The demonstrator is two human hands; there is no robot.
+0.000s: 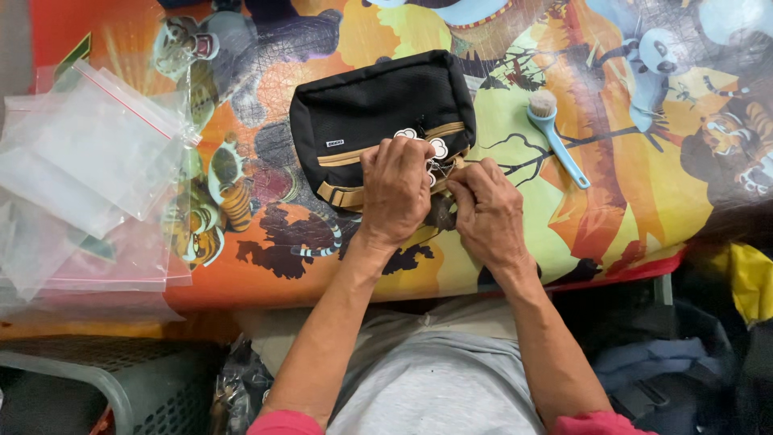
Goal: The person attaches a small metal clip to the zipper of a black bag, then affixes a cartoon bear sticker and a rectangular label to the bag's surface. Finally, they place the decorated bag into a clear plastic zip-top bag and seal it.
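Observation:
A black pouch bag (378,105) with tan trim and a small white charm lies on a table covered by a bright cartoon-print cloth (628,193). My left hand (396,192) rests on the bag's near edge, fingers curled over the tan zipper strip. My right hand (487,213) is beside it, fingertips pinched at the zipper pull by the white charm (439,148). Both hands touch the bag at its front right corner. The bag's near edge is partly hidden beneath them.
Several clear zip plastic bags (88,161) are piled at the table's left. A light blue brush (555,137) lies to the right of the bag. A grey plastic basket (121,387) stands lower left; dark and yellow cloth (749,278) sits lower right.

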